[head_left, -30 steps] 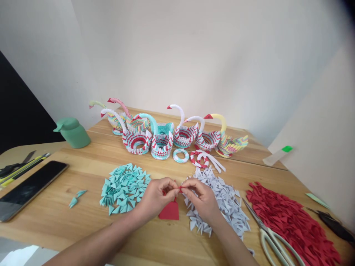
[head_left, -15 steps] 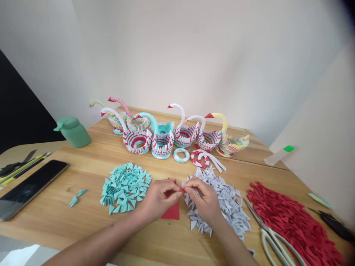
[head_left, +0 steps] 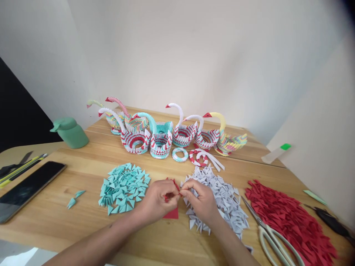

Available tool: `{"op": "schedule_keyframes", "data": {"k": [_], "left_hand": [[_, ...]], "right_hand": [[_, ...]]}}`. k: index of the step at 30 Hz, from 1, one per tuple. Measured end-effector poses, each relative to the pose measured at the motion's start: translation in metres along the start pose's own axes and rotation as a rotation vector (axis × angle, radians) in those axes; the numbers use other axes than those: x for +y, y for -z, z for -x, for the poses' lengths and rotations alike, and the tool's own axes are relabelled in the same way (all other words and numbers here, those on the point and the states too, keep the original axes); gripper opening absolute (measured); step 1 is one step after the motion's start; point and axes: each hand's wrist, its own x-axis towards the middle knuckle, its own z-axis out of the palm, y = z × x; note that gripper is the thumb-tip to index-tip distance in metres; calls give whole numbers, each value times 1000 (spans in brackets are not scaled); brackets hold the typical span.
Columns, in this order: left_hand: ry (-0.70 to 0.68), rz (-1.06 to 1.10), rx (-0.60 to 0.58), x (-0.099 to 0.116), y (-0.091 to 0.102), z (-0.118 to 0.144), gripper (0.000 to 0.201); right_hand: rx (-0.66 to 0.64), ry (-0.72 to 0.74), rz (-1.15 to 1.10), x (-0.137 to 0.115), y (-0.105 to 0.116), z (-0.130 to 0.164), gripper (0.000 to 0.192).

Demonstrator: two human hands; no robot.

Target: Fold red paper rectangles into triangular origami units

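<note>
The red piece is pinched from both sides, the fingertips of the left hand and the right hand being clamped on it above the table. Its shape is mostly hidden by them; whether the red seen inside the left hand's curl is held or lies behind cannot be told. Such thin paper could be creased or torn if pulled unevenly, or dropped if either pinch were eased. The red sheet beneath, partly covered, could be rumpled if the left hand were lowered.

The white pile is crossed by the right wrist and could be scattered by a sweep. Rightward reach is hindered by the scissors, laid alongside the red pile. The left hand is flanked by the teal pile; farther left, the phone is set down. Beyond the piles, the way is blocked by the teal ring, the red ring and a row of paper swans, by which toppling would be risked if bumped.
</note>
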Motion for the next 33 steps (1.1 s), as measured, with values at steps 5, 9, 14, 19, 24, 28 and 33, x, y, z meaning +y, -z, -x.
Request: {"op": "schedule_keyframes", "data": {"k": [5, 9, 14, 19, 24, 28, 33], "left_hand": [[82, 67, -23, -1, -1, 0, 17], [231, 136, -20, -6, -6, 2, 18], [226, 43, 14, -5, -8, 3, 21], [278, 192, 20, -4, -5, 1, 19], [450, 796, -101, -7, -1, -3, 29], [490, 947, -88, -12, -1, -3, 30], [526, 1000, -8, -15, -1, -3, 38]], "right_hand": [[-75, -149, -128, 5, 5, -1, 25], [39, -44, -14, 0, 4, 0, 23], [54, 40, 26, -4, 0, 1, 21], [86, 93, 32, -2, 2, -2, 12], [98, 106, 40, -3, 2, -2, 14], [130, 155, 56, -1, 2, -1, 10], [176, 354, 214, 3, 3, -3, 25]]}}
